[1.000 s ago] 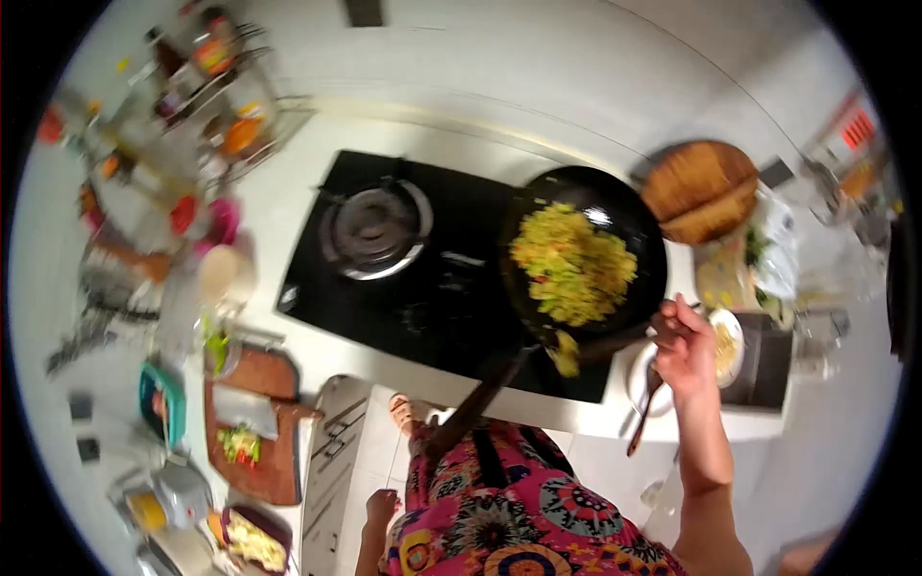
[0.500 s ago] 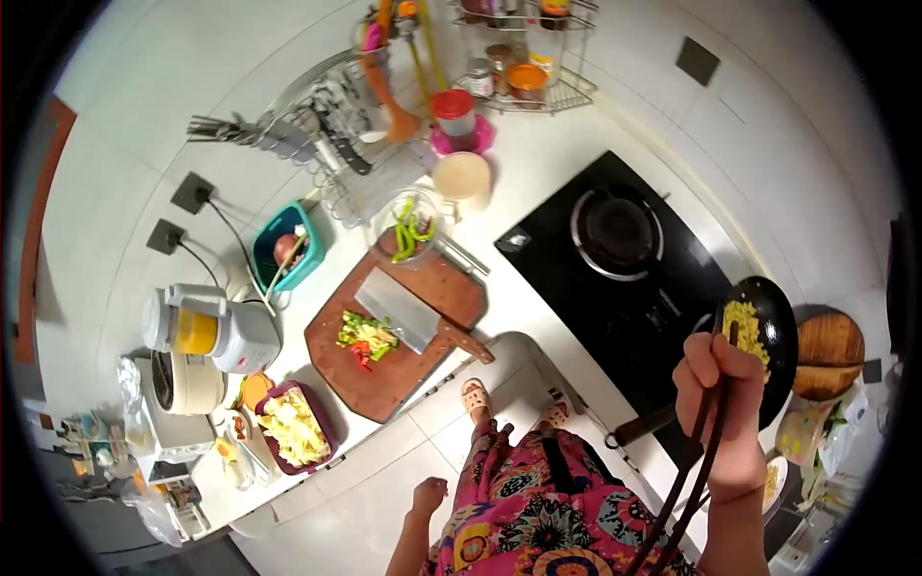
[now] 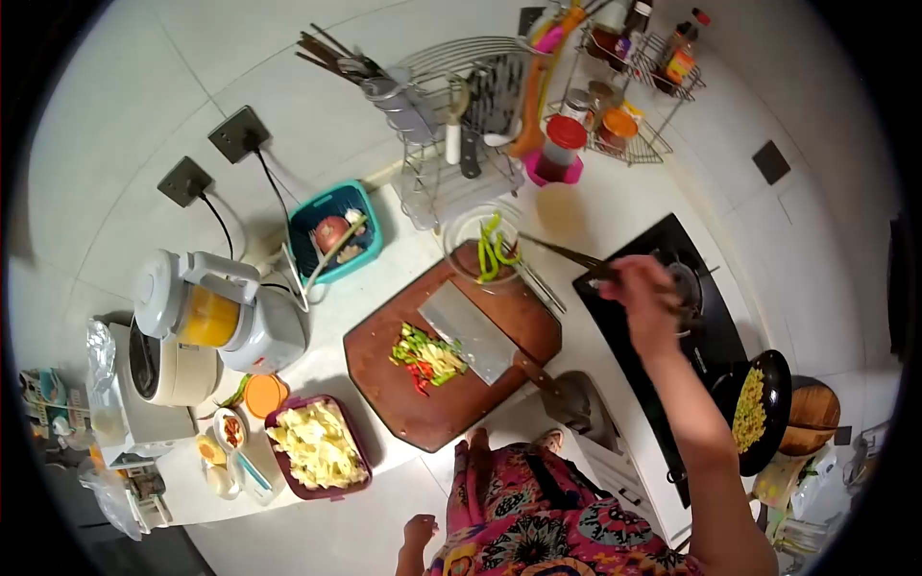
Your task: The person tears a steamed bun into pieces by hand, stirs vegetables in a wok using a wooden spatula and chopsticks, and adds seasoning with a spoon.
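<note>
Right arm [image 3: 706, 442] reaching forward, right hand [image 3: 648, 296] gripping, left hand [image 3: 420, 530] held low

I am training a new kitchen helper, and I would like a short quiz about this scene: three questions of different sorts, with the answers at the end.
1. True or false: the pan holds no food.

2. Where does the cleaver lie?
A) in the teal basket
B) on the cutting board
C) on the stove

3. Fill in the missing word: the person's ____ hand holds the chopsticks.

Key: 1. False; 2. B; 3. right
</note>
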A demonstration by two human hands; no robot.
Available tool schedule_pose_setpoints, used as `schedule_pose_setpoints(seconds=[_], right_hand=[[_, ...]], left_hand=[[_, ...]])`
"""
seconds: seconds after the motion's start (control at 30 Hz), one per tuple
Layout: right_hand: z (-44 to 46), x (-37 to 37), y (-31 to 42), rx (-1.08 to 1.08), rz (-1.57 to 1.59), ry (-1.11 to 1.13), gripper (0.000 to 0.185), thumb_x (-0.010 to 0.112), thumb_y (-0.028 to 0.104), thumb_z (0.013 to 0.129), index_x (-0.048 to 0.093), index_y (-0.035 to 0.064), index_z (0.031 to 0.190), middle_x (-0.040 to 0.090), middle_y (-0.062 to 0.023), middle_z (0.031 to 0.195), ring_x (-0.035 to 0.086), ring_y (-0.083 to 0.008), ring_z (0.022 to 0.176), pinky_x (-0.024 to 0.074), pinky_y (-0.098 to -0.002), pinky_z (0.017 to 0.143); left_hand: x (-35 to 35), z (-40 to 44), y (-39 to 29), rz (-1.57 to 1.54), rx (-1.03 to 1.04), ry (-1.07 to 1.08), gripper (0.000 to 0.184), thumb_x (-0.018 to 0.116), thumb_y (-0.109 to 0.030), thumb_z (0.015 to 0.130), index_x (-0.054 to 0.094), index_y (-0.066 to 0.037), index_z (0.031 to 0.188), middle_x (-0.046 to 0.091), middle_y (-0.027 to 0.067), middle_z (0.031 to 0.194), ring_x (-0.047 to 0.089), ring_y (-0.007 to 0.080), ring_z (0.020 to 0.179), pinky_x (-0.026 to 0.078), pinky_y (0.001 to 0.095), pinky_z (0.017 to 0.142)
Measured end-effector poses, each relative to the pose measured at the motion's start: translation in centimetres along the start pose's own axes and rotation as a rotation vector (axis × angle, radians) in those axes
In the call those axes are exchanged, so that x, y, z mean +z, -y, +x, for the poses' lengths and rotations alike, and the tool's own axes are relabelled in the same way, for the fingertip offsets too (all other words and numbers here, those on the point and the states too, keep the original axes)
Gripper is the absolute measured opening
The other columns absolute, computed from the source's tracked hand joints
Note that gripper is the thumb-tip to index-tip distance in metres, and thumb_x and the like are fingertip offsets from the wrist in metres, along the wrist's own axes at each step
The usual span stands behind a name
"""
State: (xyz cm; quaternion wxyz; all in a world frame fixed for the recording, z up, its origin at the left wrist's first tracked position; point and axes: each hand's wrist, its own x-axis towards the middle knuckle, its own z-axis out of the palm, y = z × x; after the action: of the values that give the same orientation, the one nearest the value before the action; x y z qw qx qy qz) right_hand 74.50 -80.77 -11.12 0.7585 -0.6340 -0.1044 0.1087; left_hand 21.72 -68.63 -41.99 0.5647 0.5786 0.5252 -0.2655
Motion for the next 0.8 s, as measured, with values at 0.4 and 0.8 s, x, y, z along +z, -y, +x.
schedule_pose_setpoints(seconds=[0.4, 0.8], right_hand=[[8.9, 6.6, -20.3, -0.316, -1.183, 0.282, 0.019, 0.043, 0.006, 0.076, 0.046, -0.001, 0.093, 0.041, -0.0233, 0.105, 0.042, -0.0382, 0.096, 0.0373, -0.0406, 0.082], [3.0, 7.4, -14.3, -0.602, -1.165, 0.613, 0.038, 0.042, -0.006, 0.075, 0.042, 0.0006, 0.113, 0.036, -0.0185, 0.12, 0.036, -0.035, 0.11, 0.0303, -0.0382, 0.092]], left_hand=[[-1.1, -1.3, 3.2, 0.038, 0.149, -0.079, 0.023, 0.048, -0.021, 0.079, 0.058, -0.001, 0.085, 0.062, 0.0079, 0.071, 0.059, 0.0184, 0.058, 0.047, 0.0282, 0.052], [2.0, -6.9, -0.4, -0.211, 0.015, -0.388, 0.028, 0.049, -0.032, 0.076, 0.06, -0.009, 0.087, 0.063, 0.0044, 0.068, 0.06, 0.0169, 0.065, 0.047, 0.0285, 0.063]])
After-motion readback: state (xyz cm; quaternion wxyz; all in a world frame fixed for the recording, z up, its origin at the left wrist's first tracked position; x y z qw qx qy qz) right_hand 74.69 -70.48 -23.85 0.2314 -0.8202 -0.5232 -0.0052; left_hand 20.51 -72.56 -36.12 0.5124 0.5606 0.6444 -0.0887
